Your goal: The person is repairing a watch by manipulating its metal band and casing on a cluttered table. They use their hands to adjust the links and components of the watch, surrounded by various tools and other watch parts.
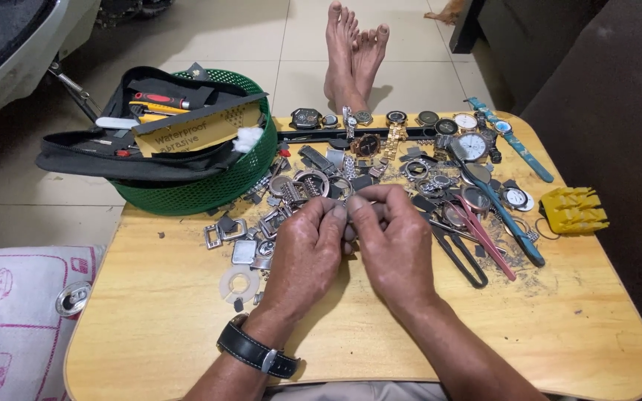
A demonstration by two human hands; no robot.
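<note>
Both hands meet fingertip to fingertip: left hand (302, 249) and right hand (395, 245) pinch a small part (348, 232) between them, mostly hidden.

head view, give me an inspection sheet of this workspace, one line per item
surface: small wooden table, dusty with dark grit on its right side
job's things: small dark metal part, mostly hidden, pinched between left hand and right hand
clutter: watches along the far edge, loose metal parts, red tweezers, black pliers, yellow block, green basket holding a black tool pouch
hands: both closed on the part; black wristwatch on the left wrist
cables: nothing seen
surroundings: tiled floor, bare feet beyond the table, cushion at left
</note>
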